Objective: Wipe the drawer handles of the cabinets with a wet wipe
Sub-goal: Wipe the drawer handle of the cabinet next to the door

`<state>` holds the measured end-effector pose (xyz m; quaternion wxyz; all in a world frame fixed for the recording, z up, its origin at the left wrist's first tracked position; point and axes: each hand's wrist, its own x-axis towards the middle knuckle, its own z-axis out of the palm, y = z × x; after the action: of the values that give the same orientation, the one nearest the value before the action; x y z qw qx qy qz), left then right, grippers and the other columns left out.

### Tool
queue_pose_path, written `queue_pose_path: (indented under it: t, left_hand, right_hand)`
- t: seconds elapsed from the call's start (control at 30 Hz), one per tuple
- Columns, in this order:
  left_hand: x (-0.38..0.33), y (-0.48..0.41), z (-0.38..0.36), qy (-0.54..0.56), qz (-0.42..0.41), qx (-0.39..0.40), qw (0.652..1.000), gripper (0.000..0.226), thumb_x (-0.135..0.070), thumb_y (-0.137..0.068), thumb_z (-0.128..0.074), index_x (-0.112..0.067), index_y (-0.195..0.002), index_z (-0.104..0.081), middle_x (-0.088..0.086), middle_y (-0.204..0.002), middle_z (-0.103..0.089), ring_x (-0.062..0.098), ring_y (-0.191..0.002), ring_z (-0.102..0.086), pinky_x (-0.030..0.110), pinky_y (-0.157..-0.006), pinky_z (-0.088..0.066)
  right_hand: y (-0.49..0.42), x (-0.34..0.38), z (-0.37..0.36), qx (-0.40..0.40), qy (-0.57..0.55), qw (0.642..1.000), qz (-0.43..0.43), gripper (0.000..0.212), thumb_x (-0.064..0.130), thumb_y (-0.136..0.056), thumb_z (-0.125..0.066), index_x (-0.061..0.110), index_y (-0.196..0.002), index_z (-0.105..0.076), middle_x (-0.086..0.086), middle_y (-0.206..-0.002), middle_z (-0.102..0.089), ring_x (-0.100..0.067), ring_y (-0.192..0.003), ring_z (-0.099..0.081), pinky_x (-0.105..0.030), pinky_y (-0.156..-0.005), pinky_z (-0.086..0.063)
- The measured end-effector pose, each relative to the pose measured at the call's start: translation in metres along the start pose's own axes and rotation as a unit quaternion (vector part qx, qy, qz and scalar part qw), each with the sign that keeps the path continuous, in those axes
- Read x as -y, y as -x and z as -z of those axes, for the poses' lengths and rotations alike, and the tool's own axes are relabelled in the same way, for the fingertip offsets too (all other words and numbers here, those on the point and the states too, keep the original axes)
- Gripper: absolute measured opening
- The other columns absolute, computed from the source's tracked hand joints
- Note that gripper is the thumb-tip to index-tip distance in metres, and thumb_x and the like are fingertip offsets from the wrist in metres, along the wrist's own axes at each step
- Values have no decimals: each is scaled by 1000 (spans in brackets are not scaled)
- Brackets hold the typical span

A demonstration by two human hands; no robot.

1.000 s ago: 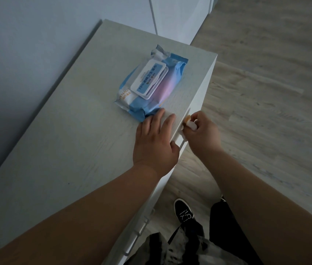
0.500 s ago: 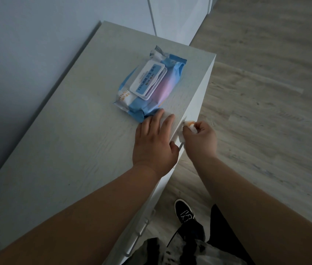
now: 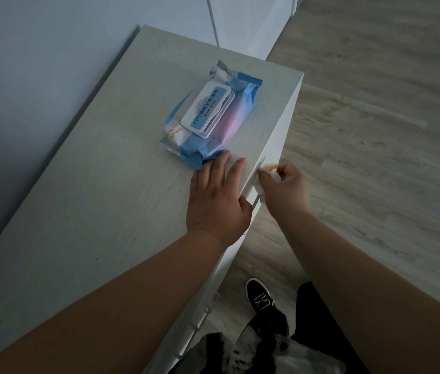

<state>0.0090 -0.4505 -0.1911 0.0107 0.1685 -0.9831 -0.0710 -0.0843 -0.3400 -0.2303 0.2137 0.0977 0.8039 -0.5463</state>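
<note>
Your left hand [image 3: 217,201] lies flat on the cabinet top [image 3: 100,201], fingers straight, with the fingertips at the near corner of the blue wipe pack [image 3: 213,117]. Just right of it, over the front edge, your right hand [image 3: 285,190] grips the white wet wipe [image 3: 258,188] against the drawer handle [image 3: 254,203]. The hands are close but not touching.

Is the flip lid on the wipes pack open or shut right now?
Shut: the flip lid lies flat on the wipes pack, label up, nothing sticking out.
</note>
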Motion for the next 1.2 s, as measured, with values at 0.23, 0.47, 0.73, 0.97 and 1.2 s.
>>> queue_pose_path:
  t: [0.23, 0.47, 0.73, 0.97, 1.2]
  left_hand:
    - [0, 0, 0, 14, -3, 0, 1000, 73, -39, -80, -41, -23, -151, -41, 7, -162, -37, 32, -141, -36, 49, -118, -33]
    - [3, 0, -1, 23, -4, -4, 1000, 73, -32, -81, -54, -22, -152, -42, 7, -162, -37, 33, -141, -37, 50, -119, -32]
    - [4, 2, 0, 40, -10, -4, 999, 73, -31, -80, -59, -21, -151, -45, 8, -161, -38, 33, -141, -37, 49, -119, -32]
    - [23, 37, 5, 47, -71, 50, 995, 78, -37, -87, -56, -23, -160, -32, 6, -173, -19, 25, -160, -14, 50, -127, -21]
    - [55, 109, 4, 25, -112, -16, 993, 81, -30, -83, -69, -15, -158, -43, 9, -170, -27, 28, -158, -23, 55, -123, -29]
  right_hand:
    - [20, -7, -6, 29, -10, 998, -48, 10, 14, -90, -64, 4, -95, -64, -2, -68, -61, 2, -39, -53, -13, -37, -37]
    - [4, -4, -5, 10, -17, 999, -41, 23, 25, -90, -68, 4, -94, -62, -1, -67, -59, -2, -40, -50, -21, -42, -42]
    - [25, -19, -7, 39, -33, 998, -39, 21, 35, -89, -74, 15, -92, -68, -6, -83, -73, -26, -76, -71, -39, -68, -59]
    - [28, -9, 11, 49, 66, 993, 80, 34, 40, -92, -69, 29, -115, -47, 3, -78, -67, -15, -67, -65, -32, -59, -50]
    - [30, -18, 23, 77, 144, 969, 186, 20, 38, -104, -53, 37, -122, -60, 8, -74, -67, -15, -69, -65, -41, -66, -57]
